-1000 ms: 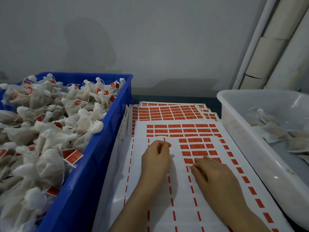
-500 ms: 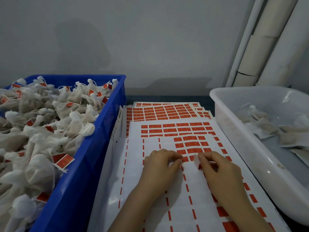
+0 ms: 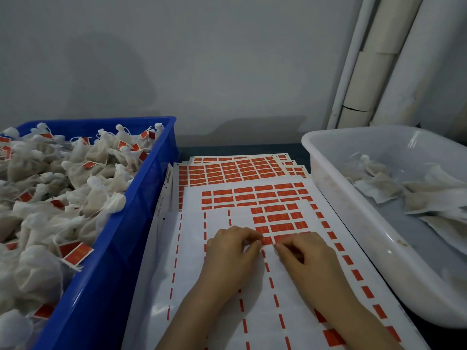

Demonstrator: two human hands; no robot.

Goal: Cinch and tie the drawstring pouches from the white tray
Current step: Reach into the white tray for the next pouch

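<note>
1. Drawstring pouches [image 3: 379,184] lie loose and flat in the white tray [image 3: 366,238] at the right of the scene, towards its far end. They are well apart from both hands, and no finger touches them.
2. Left hand [image 3: 232,253] rests on the top label sheet [image 3: 252,311], which lies between the two containers. Its fingers are curled, with the tips at the left edge of a red label [image 3: 267,240].
3. Whether the left fingertips actually pinch that label or only touch it cannot be told.
4. Right hand [image 3: 308,256] lies just to the right of the left hand, on the same sheet. Its fingers are bent and the tips point down at the sheet beside the same label. Whether they grasp anything cannot be told.
5. The two sets of fingertips are near each other, with the red label between them.
6. Further label sheets [image 3: 240,168] lie fanned out under the top one, on the far side.
7. A blue crate [image 3: 113,261] stands at the left, heaped with cinched pouches [image 3: 63,198] that carry red tags.
8. Pale pipes [image 3: 379,72] rise against the wall beyond the white tray.
</note>
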